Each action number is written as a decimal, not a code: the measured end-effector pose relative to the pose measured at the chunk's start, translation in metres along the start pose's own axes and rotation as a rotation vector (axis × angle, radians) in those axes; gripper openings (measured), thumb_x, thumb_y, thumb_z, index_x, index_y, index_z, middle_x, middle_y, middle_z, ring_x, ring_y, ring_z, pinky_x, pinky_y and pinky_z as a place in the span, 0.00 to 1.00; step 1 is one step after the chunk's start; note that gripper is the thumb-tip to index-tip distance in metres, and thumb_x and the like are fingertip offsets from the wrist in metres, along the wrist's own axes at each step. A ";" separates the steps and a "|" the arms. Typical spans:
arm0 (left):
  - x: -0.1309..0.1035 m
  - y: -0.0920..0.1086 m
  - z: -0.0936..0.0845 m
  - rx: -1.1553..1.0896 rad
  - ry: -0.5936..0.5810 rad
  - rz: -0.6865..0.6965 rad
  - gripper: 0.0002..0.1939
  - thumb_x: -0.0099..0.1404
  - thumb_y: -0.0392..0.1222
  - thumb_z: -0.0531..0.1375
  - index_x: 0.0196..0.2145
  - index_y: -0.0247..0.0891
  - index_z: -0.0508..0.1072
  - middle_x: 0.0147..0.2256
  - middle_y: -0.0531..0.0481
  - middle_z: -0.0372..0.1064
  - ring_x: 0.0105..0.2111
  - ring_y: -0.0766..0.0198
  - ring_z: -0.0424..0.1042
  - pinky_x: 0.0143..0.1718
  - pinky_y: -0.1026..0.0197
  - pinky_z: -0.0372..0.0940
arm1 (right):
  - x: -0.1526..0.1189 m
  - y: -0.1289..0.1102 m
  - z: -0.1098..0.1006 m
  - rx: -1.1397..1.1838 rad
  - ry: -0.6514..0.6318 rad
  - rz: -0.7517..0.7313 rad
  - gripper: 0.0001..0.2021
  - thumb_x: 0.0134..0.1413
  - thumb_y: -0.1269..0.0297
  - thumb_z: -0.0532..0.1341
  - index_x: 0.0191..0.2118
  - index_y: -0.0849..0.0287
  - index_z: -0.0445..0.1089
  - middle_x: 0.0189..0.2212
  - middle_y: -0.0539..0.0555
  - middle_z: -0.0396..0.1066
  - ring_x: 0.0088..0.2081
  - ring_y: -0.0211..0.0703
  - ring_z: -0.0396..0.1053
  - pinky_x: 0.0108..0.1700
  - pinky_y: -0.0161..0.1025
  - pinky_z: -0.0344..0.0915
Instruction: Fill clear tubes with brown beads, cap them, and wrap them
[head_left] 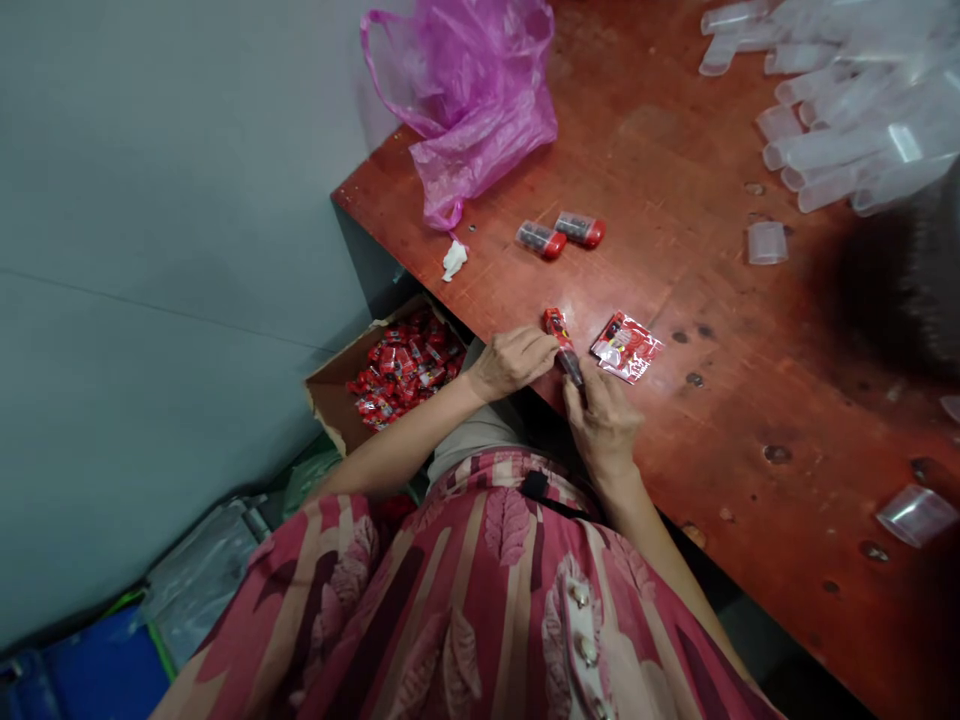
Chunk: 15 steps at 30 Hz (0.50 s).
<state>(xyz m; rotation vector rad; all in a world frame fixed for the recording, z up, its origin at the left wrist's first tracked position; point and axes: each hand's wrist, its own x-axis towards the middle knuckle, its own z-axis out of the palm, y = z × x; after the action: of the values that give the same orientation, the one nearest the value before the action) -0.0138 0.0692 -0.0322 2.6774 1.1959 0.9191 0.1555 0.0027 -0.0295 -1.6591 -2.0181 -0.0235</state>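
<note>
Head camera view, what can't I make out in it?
All in the head view:
- Held wrapped item: lower end hidden by the right hand.
- Flat packet: print too small and shiny to read.
- Clear tubes: pile cut off by the top and right edges.
- Dark shape: blurred, cut off at right.
- Cardboard box: bottom mostly hidden by red pieces.

A dark, red-wrapped item (pixel 564 346) slants at the table's (pixel 675 440) edge.

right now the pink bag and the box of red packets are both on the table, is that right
No, the box of red packets is off the table, below its edge, as the head view shows; the pink bag is on the table.
</note>
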 end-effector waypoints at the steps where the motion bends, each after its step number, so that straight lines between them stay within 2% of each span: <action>1: -0.001 0.002 0.001 -0.022 0.015 -0.037 0.10 0.68 0.39 0.51 0.35 0.37 0.71 0.29 0.47 0.71 0.32 0.65 0.72 0.37 0.61 0.66 | 0.000 0.000 0.001 -0.008 0.010 -0.004 0.16 0.61 0.62 0.55 0.49 0.63 0.71 0.36 0.60 0.77 0.33 0.42 0.73 0.33 0.36 0.66; 6: -0.003 0.011 0.004 -0.083 0.131 -0.149 0.09 0.67 0.37 0.51 0.32 0.36 0.70 0.28 0.49 0.71 0.30 0.67 0.71 0.35 0.64 0.65 | -0.002 0.001 0.005 -0.061 0.063 -0.026 0.15 0.61 0.62 0.55 0.49 0.62 0.72 0.36 0.59 0.77 0.32 0.42 0.73 0.33 0.36 0.67; 10: -0.003 0.021 0.004 -0.144 0.145 -0.283 0.09 0.67 0.37 0.52 0.31 0.37 0.70 0.28 0.50 0.71 0.29 0.68 0.71 0.34 0.66 0.65 | -0.002 0.001 0.008 -0.070 0.056 -0.009 0.15 0.61 0.62 0.55 0.49 0.61 0.72 0.36 0.60 0.76 0.32 0.42 0.73 0.33 0.36 0.67; 15: -0.011 0.044 0.010 -0.254 0.154 -0.338 0.09 0.65 0.38 0.54 0.29 0.37 0.70 0.26 0.51 0.70 0.27 0.68 0.70 0.33 0.66 0.65 | 0.007 -0.003 0.008 -0.105 0.075 0.023 0.15 0.63 0.61 0.53 0.47 0.63 0.72 0.31 0.58 0.76 0.29 0.41 0.72 0.29 0.34 0.63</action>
<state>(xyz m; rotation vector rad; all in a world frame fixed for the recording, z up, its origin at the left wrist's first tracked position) 0.0152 0.0326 -0.0325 2.1579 1.3971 1.1436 0.1494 0.0106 -0.0330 -1.7184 -1.9717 -0.1838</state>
